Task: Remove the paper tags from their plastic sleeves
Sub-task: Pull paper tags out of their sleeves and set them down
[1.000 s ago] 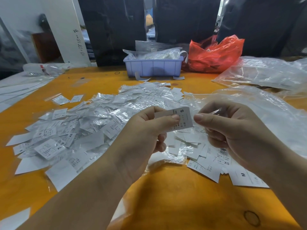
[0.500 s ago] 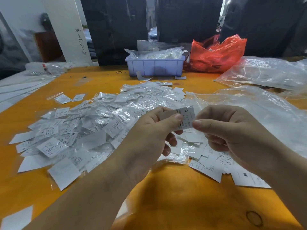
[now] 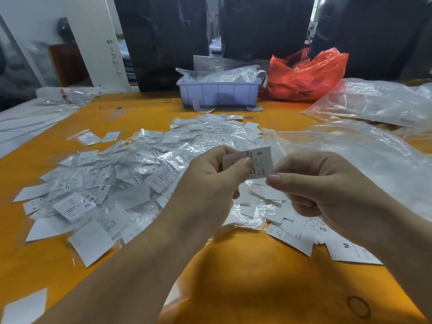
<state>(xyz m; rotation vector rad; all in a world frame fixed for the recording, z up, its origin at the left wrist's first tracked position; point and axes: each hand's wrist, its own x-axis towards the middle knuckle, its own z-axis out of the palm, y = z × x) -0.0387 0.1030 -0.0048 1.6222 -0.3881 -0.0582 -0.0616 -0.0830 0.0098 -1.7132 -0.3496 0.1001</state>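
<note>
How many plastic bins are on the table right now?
1: the lavender bin at the table's far edge, left of the red bag. Others may be hidden behind the clutter.

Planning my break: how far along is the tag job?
Done: a small spread of bare tags lies under the right hand. In hand: the left hand and right hand pinch an S tag. Left: the big heap of sleeved tags, so mostly undone.

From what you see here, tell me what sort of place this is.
Probably a garment packing or labelling workbench: a heap of sleeved size tags covers the orange table, a lilac bin holds more stock, and large clear bags lie alongside.
</note>
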